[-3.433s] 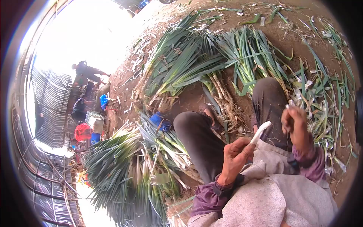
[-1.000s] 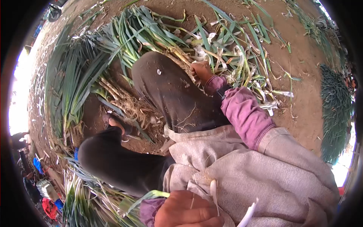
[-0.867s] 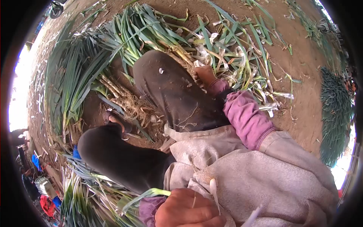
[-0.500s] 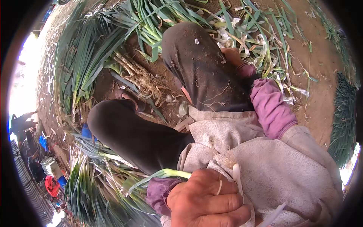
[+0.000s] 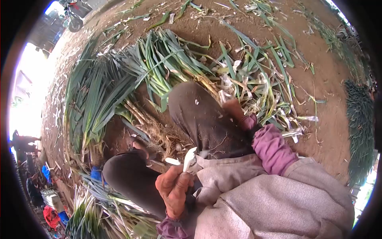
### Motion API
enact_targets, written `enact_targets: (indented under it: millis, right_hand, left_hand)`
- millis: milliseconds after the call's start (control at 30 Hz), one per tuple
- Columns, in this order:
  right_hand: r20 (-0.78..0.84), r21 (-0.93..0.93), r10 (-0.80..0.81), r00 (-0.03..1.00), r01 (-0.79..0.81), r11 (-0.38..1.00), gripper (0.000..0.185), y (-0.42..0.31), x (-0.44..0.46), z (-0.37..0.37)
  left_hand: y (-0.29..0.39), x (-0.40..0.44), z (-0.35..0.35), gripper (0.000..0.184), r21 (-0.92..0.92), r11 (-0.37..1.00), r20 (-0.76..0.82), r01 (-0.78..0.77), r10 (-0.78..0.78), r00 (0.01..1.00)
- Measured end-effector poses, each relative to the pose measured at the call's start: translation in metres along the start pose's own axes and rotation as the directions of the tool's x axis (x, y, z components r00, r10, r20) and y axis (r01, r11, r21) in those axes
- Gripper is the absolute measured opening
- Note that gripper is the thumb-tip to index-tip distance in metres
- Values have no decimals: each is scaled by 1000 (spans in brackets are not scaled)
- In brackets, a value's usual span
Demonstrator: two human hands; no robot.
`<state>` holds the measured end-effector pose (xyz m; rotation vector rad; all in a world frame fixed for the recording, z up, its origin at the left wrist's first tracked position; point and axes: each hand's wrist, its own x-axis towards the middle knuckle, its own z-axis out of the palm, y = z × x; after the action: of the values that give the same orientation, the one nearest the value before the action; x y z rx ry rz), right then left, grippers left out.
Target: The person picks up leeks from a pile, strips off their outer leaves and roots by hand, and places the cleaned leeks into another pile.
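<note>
My left hand is raised above my left thigh, fingers closed on a white piece of leek whose curled tip sticks up past the thumb. Another short white piece shows just beyond the knuckles; I cannot tell whether the hand also holds it. My right hand reaches down past my right knee, near the pale stalks of a leek bundle. It is blurred, and its fingers are partly hidden, so its grip does not show. Loose peeled leek skins and leaves lie close beside it.
Leek bundles with long green leaves lie on the soil in front of my legs, with rooted stalks between my knees. More leeks are at the lower left. A dense green pile stands at the far right. A wheel shows at the back.
My left hand has moved from my lap forward over the left thigh, and the long green leaf no longer shows in it. The view has tilted up. My right hand stays beyond the right knee.
</note>
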<state>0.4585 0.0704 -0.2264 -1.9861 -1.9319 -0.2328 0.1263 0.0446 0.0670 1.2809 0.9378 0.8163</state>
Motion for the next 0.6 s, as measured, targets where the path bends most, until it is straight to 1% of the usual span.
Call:
enact_targets:
  millis: [33,67,133,167,200,233,333,400,433,467,500,567,600]
  right_hand:
    - [32,9,8,999,-8,1000,13,-2,1,-3]
    - [21,64,48,999,-50,997,12,-1,0,-1]
    - [12,181,126,992,-126,975,12,-1,-4,3]
    - [117,390,351,929,-368,844,14,-13,0,-15]
    - [265,542,524,809,-575,614,16,-34,12,-57]
    - [438,619,623,648,-720,314,18,-48,22,-86]
    - [163,713,555,816,-486,505,22,-53,26,-106]
    - [151,762,501,852,-424,490,21,-69,39,-139]
    - [141,786,478,867,-392,478,21,-75,44,-157]
    - [264,763,471,842,-481,432,15,-77,45,-172]
    - [214,799,446,869,-418,432,13,-85,47,-190]
    - [107,855,405,908,-292,429,10,-108,54,-225]
    - [47,853,326,944,-207,479,7,-114,55,-239]
  left_hand:
    - [-2,-1,1,15,-34,999,-7,10,-10,1000]
    - [-3,-1,0,16,-66,998,-15,22,-23,1000]
    - [-3,-1,-5,19,-44,998,38,43,-41,998]
    - [-4,-2,-6,20,-35,998,64,57,-55,996]
    - [-4,-2,-7,22,-61,995,77,73,-68,995]
    - [-4,-2,-8,24,-88,992,88,88,-80,993]
    - [-8,-1,-9,27,-193,970,116,149,-128,985]
    - [-12,1,-14,28,-242,953,168,185,-146,975]
    - [-13,0,-13,27,-234,956,141,177,-147,979]
    - [-12,1,-11,25,-227,959,115,167,-144,983]
    - [-12,1,-8,24,-220,963,89,158,-142,986]
    - [-11,-3,5,18,63,997,-94,37,-31,995]
    - [-11,-3,10,14,210,978,-166,-8,44,985]
